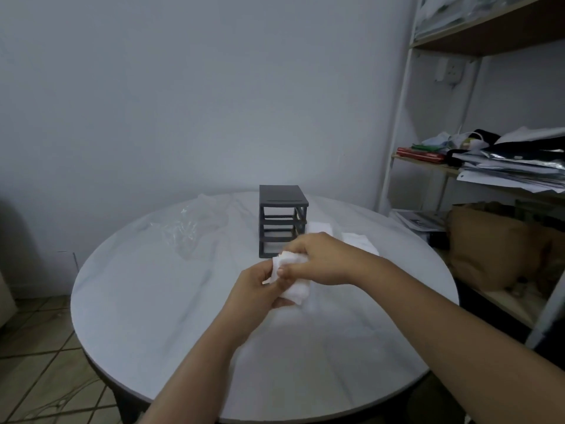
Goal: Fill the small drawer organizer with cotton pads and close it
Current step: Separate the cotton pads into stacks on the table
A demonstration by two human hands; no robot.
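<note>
- The drawer organizer, a dark grey frame taller than it is wide, stands upright on the round table toward its far edge, about midway between the left and right rims.
- Its open front faces the person, so the stacked bays look straight back at the hands. Whether a drawer sits in the lowest bay cannot be told.
- The left hand grips a wad of cotton pads from below and from the left, fingers curled round it.
- The right hand pinches the top of the same wad, thumb and fingers closed on it.
- The wad is held just in front of the organizer's base, so the organizer lies directly beyond the hands, toward the far edge.
- The right hand is the nearer one: in this view its knuckles overlap the frame's lower front corner, though contact cannot be judged.
- White pieces lie just right of the organizer; whether they are more pads or drawers is unclear.
- A crumpled plastic bag lies toward the far left rim, well apart from the hands.
- The likely next move is a short push forward into a bay.
</note>
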